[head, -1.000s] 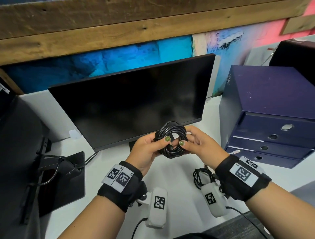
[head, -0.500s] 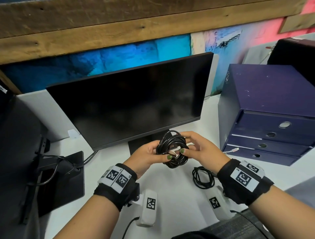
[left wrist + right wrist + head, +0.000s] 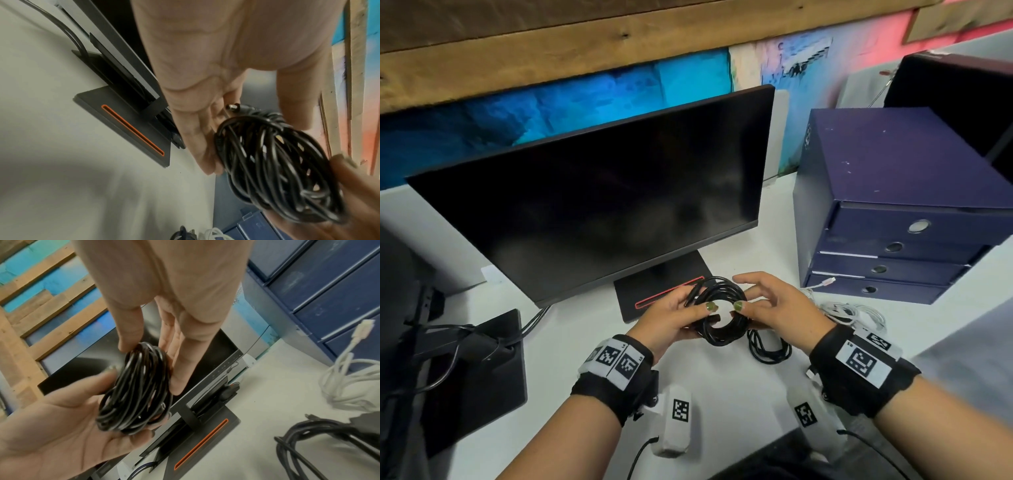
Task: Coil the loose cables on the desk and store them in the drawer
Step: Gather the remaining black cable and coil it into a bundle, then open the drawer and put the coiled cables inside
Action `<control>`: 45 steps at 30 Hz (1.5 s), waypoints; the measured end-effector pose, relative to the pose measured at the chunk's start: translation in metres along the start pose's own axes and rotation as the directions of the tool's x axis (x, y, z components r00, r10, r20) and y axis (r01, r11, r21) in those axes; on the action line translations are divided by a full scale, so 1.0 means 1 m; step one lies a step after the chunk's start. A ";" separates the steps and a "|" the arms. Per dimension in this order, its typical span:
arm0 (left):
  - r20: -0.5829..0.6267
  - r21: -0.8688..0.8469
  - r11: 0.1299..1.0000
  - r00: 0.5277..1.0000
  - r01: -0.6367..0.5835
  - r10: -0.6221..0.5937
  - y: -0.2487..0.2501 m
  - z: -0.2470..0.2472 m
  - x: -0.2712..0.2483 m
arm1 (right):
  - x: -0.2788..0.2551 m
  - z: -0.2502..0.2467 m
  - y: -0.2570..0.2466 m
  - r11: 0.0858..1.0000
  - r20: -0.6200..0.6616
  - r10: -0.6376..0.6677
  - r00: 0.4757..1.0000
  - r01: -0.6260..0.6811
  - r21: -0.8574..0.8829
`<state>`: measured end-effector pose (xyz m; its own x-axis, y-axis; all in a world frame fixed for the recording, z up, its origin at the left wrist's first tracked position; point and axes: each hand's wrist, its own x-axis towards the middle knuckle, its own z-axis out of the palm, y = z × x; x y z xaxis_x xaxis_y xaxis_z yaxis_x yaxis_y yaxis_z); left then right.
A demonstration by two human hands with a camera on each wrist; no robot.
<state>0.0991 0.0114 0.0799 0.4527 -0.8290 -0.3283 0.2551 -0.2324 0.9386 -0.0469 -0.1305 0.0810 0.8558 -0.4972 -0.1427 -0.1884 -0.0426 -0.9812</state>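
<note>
A black cable wound into a tight coil (image 3: 722, 318) hangs low over the white desk (image 3: 722, 394), in front of the monitor's base. My left hand (image 3: 700, 303) holds it from the left, fingers under the coil (image 3: 135, 391) and thumb over its rim. From the right, my right hand (image 3: 743, 294) pinches the coil between thumb and fingers, the index finger raised above it. A barrel plug sticks out of the coil (image 3: 277, 170) near my left fingers (image 3: 197, 138). The navy drawer unit (image 3: 893, 240) stands at the right, all drawers closed.
A loosely looped black cable (image 3: 768, 346) lies on the desk under my right wrist. A tangled white cable (image 3: 849, 310) lies before the drawer unit. A dark monitor (image 3: 602, 192) on a black base (image 3: 664, 294) fills the middle; a second stand with cables is at the left.
Both hands have come down with the coil, from in front of the screen to just above the desk. My right fingers have spread out from the coil.
</note>
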 end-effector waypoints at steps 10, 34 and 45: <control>-0.057 0.025 0.999 0.998 -0.032 0.033 -0.002 0.052 0.033 | -0.016 -0.071 0.013 0.986 -0.285 -0.068 0.956 0.021 -0.162; -0.162 -0.033 0.976 0.964 -0.217 0.209 0.038 0.171 0.069 | -0.043 -0.218 0.009 0.902 -0.344 -0.106 0.933 -0.056 -0.428; -0.245 0.105 0.901 0.867 -0.422 0.434 0.077 0.179 0.054 | -0.073 -0.210 -0.009 0.879 -0.391 -0.037 0.920 -0.156 -0.450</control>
<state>-0.0100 -0.1426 0.1536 0.7123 -0.6951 0.0969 -0.0506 0.0868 0.9949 -0.2084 -0.2757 0.1273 0.6055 -0.7946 -0.0437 -0.5158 -0.3500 -0.7819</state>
